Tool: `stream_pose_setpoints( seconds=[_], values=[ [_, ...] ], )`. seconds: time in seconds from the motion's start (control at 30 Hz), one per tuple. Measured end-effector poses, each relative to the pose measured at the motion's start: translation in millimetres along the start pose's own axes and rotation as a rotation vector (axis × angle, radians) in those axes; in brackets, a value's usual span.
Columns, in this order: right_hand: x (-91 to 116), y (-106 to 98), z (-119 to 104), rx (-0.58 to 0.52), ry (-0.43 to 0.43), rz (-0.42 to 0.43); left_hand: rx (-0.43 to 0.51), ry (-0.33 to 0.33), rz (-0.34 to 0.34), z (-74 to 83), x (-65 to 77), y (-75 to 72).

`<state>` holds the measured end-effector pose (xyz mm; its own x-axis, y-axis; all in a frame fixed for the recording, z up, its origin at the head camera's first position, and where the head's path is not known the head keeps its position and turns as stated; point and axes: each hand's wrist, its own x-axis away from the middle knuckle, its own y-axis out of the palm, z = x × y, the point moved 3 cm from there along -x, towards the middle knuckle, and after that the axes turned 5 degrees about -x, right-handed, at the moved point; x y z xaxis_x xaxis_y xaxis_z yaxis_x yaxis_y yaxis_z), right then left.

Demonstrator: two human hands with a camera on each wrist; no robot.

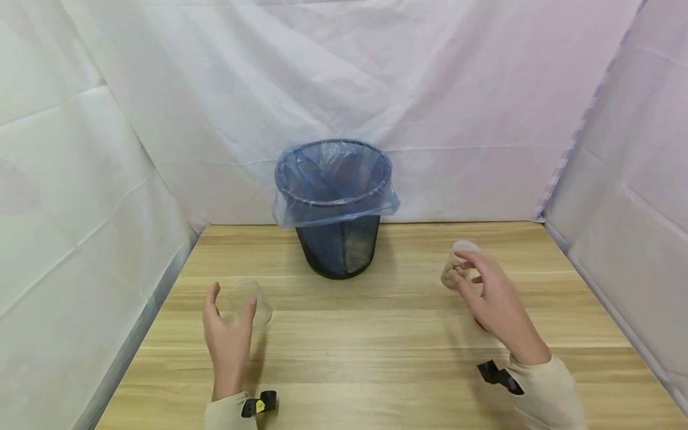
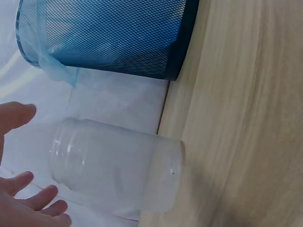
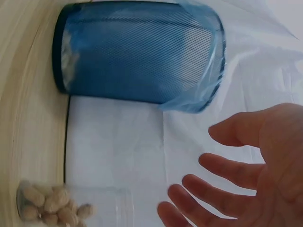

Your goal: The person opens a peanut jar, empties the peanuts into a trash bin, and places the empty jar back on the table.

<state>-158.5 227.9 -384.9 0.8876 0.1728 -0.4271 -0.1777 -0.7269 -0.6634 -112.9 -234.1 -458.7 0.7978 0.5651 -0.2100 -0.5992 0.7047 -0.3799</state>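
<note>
A clear, colourless jar with no lid on it stands upright at the left of the table. My left hand is beside it with thumb and fingers spread; in the left wrist view a gap shows between the fingers and the jar. On the right stands a second clear jar, partly filled with tan, nut-like pieces. My right hand hovers by that jar and covers part of it in the head view. Its fingers are loosely bent and hold nothing in the right wrist view.
A black mesh waste bin lined with a blue plastic bag stands at the back middle of the wooden table. White cloth hangs behind and on both sides. A small red edge peeks out under the right hand.
</note>
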Motion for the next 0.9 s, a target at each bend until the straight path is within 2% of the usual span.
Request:
stream_pose_setpoints(
  seconds=[0.13, 0.23, 0.37, 0.47, 0.63, 0.73, 0.9],
  values=[
    [-10, -3, 12, 0.065, -0.031, 0.037, 0.02, 0.109, 0.103, 10.7, 3.9, -1.3],
    [-18, -2, 21, 0.12, -0.044, 0.005, 0.046, 0.231, 0.132, 20.5, 5.1, 3.5],
    [-27, 4, 34, 0.164, -0.005, -0.082, 0.063, 0.403, 0.106, 33.5, 6.6, 16.5],
    [-33, 10, 44, 0.174, 0.024, -0.142, 0.054, 0.494, 0.065, 40.6, 9.4, 27.8],
    [-39, 17, 50, 0.196, 0.008, -0.14, 0.04, 0.562, -0.03, 48.6, 15.2, 45.9],
    [-42, 20, 49, 0.154, 0.035, -0.143, 0.027, 0.568, -0.09, 53.4, 19.3, 55.6],
    [-44, 26, 38, 0.092, 0.1, -0.216, 0.022, 0.543, -0.208, 65.7, 27.0, 71.2]
  ],
)
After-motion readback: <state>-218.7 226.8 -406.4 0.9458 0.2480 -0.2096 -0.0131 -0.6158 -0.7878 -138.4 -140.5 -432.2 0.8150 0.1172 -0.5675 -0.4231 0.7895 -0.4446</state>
